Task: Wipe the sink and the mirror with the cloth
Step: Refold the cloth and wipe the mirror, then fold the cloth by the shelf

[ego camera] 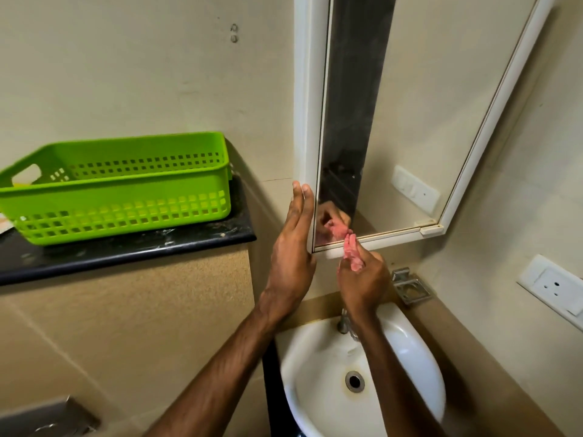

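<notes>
A white-framed mirror (410, 121) hangs on the wall above a white sink (410, 357) with a metal drain. My right hand (362, 282) grips a small pink cloth (351, 253) and holds it against the mirror's bottom left frame corner. The cloth's reflection shows in the glass just above. My left hand (293, 247) lies flat with straight fingers against the outer left edge of the mirror frame. The tap (344, 323) is mostly hidden behind my right wrist.
A green plastic basket (126, 190) stands on a black counter ledge (126, 253) to the left. A metal holder (410, 285) is fixed to the wall right of the tap. A white socket (555, 285) sits on the right wall.
</notes>
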